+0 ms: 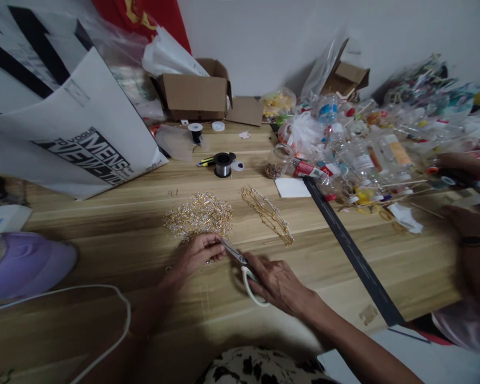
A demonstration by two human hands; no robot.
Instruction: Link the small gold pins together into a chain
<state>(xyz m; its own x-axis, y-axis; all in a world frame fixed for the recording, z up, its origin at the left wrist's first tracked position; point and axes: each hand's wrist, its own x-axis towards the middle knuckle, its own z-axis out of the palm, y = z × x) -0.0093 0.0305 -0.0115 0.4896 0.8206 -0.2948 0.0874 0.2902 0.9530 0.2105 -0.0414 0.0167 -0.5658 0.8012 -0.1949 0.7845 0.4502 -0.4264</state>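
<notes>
The scissors (242,258) had metal blades (232,250) and smooth plastic handles (245,280); the bench (324,282) looked wooden, the beads (200,213) glossy, the box (196,95) at eleven o'clock matt cardboard.

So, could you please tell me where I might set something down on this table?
Bare wood shows between the gold chains and the dark strip, and between the purple appliance and the glittery pile, above the white cord. It is crowded upper right, with heaped plastic bottles, and around the scissors in the right hand.
</notes>
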